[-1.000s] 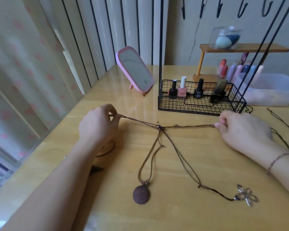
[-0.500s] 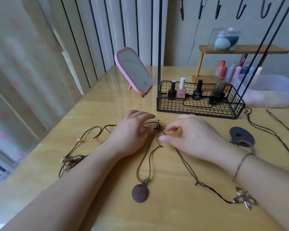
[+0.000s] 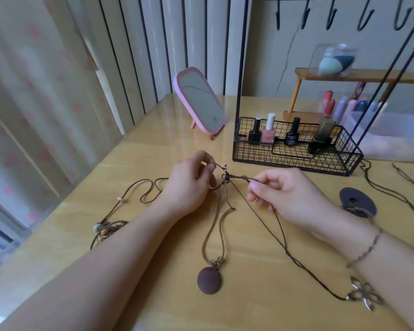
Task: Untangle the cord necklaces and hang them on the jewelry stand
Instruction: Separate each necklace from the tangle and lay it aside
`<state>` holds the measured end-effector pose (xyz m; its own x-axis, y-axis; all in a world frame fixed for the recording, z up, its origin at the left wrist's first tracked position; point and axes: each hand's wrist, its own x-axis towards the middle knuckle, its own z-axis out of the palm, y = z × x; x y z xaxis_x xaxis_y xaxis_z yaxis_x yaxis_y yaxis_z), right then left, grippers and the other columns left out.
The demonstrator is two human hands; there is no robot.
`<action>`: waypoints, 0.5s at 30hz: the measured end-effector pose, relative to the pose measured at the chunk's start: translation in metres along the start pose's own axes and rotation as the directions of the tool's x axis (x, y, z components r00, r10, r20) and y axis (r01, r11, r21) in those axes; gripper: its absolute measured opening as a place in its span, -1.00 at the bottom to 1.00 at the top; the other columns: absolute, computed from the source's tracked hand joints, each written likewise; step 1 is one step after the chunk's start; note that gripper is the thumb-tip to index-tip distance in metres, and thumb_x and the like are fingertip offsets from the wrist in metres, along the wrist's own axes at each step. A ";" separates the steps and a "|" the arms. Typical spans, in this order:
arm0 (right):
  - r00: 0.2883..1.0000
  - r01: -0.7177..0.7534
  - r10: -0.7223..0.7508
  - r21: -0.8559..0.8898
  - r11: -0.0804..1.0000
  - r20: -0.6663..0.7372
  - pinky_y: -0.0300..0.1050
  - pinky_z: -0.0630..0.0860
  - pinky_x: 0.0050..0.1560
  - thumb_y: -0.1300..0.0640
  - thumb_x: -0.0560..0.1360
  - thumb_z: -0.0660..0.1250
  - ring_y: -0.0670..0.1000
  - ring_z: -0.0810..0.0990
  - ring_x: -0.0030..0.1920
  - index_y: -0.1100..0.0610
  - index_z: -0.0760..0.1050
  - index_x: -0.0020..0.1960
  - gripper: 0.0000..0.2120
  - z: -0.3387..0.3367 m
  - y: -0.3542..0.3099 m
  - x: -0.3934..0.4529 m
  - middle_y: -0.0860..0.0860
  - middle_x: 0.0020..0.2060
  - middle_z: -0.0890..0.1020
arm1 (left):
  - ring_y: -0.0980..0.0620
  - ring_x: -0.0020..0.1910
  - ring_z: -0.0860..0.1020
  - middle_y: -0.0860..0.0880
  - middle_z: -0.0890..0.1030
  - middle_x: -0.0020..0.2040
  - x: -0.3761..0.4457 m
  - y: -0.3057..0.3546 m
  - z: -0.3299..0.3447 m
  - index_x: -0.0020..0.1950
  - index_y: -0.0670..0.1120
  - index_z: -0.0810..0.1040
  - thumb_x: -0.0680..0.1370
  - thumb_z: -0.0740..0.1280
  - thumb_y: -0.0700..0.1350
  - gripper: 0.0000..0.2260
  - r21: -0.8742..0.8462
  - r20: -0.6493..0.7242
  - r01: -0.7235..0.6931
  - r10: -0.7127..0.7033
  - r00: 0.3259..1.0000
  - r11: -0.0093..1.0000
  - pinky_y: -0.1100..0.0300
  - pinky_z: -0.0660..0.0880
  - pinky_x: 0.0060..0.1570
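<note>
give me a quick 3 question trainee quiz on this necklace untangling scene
1. True or false: a necklace already hangs on the stand's hooks.
2. Which pendant lies nearest the right wrist? A. flower pendant B. round brown pendant
3. What do the left hand and right hand pinch between them?

Key: 1. false; 2. A; 3. the knot of tangled cords, just in front of the wire basket.

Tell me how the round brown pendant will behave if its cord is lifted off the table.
The round brown pendant will probably dangle and swing, since its cord lies in limp curves. It looks like a flat disc, so it should slide rather than roll. The cord runs into the knot between both hands, so it would likely tug the tangle.
</note>
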<state>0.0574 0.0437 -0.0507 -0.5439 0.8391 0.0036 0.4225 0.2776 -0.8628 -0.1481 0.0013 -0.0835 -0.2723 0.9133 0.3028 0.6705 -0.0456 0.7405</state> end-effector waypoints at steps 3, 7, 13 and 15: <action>0.995 0.026 -0.034 0.079 0.997 0.096 -0.17 0.54 -0.13 0.16 0.58 0.33 -0.07 0.60 -0.24 0.19 0.63 -0.13 -0.82 -0.003 -0.003 -0.013 0.04 -0.23 0.72 | 0.17 -0.45 0.49 0.04 0.64 -0.35 -0.002 0.003 -0.002 -0.06 0.04 0.41 0.67 0.19 -0.11 -0.88 -0.086 -0.004 0.021 -0.022 1.000 0.996 0.30 0.41 -0.35; 0.963 0.095 -0.137 0.184 0.978 0.232 -0.21 0.56 -0.09 0.15 0.56 0.35 -0.01 0.63 -0.22 0.23 0.61 -0.11 -0.84 -0.009 -0.010 -0.030 0.09 -0.26 0.70 | -0.01 -0.54 0.43 -0.02 0.66 -0.28 -0.003 0.013 -0.008 -0.05 0.00 0.38 0.70 0.12 -0.07 -0.86 -0.298 0.058 0.167 -0.157 0.986 0.940 0.24 0.36 -0.55; 0.864 0.056 -0.167 0.240 0.969 0.475 -0.24 0.51 -0.19 0.29 0.52 0.17 -0.06 0.58 -0.28 0.19 0.67 -0.04 -0.72 0.004 -0.024 -0.055 0.06 -0.29 0.69 | 0.01 -0.66 0.32 -0.18 0.56 -0.27 -0.006 0.022 -0.016 -0.05 -0.07 0.38 0.70 0.10 -0.17 -0.85 -0.625 0.274 0.361 -0.238 0.932 0.692 0.32 0.21 -0.64; 0.879 0.129 -0.134 0.042 0.991 0.458 -0.32 0.46 -0.31 0.30 0.56 0.25 -0.19 0.53 -0.36 0.07 0.70 -0.09 -0.72 0.012 -0.025 -0.060 -0.07 -0.25 0.70 | 0.01 -0.65 0.32 -0.30 0.59 -0.14 -0.006 0.021 -0.018 -0.06 -0.06 0.35 0.69 0.09 -0.18 -0.85 -0.729 0.332 0.372 -0.178 0.926 0.575 0.31 0.23 -0.63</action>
<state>0.0704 -0.0197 -0.0353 -0.8668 0.4857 -0.1128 0.3176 0.3635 -0.8758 -0.1451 -0.0123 -0.0590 -0.1424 0.9885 -0.0510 -0.2190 0.0188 0.9755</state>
